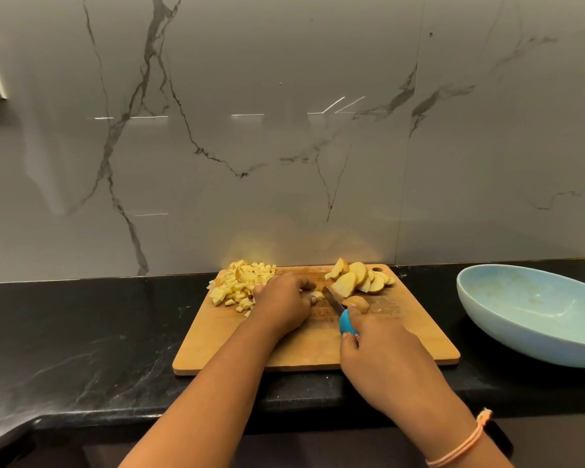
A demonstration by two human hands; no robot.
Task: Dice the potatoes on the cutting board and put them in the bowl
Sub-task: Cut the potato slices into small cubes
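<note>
A person stands at the black counter (81, 332) with a wooden cutting board (318, 349) in front of them. The left hand (284, 302) lies on the board with its fingers curled down, pinning a small potato piece (317, 294) under the fingertips. The right hand (382, 359) is wrapped around the blue handle of a knife (341, 314), whose blade angles away towards that piece. A skin-on chunk (357, 304) lies just right of the blade. A heap of diced potato (240, 285) sits at the board's far left corner, and the thick potato slices (358, 280) sit at its far right. The pale blue bowl (507, 336) rests on the counter to the right, apart from the board. A thin bracelet (460, 447) circles the right wrist.
</note>
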